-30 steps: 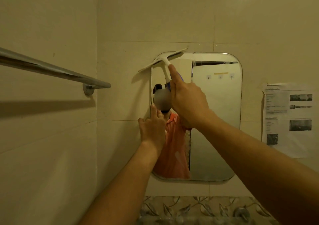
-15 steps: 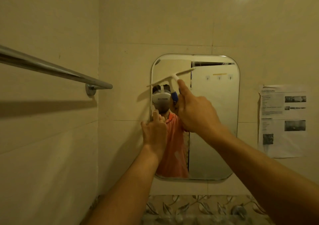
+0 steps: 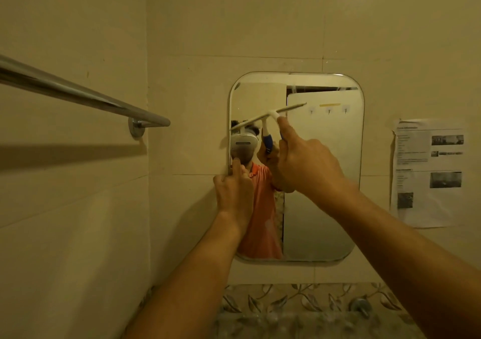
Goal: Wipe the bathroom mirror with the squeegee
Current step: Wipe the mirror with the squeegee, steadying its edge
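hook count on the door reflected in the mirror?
3, in a row on the reflected door, upper right of the mirror, under a yellow strip: left hook, middle hook, right hook. More could hide behind the right hand.

In front of me the beige tiled wall (image 3: 260, 26) carries a rounded-corner rectangular mirror (image 3: 325, 221). A printed paper sheet (image 3: 426, 172) is stuck to its right, and a leaf-patterned tile band (image 3: 299, 302) runs below. The adjoining wall on my left holds a chrome towel bar (image 3: 78, 94).

White squeegee (image 3: 268, 117), blade tilted up to right, against upper left of mirror (image 3: 325, 224); mirror round-cornered, wall-mounted.
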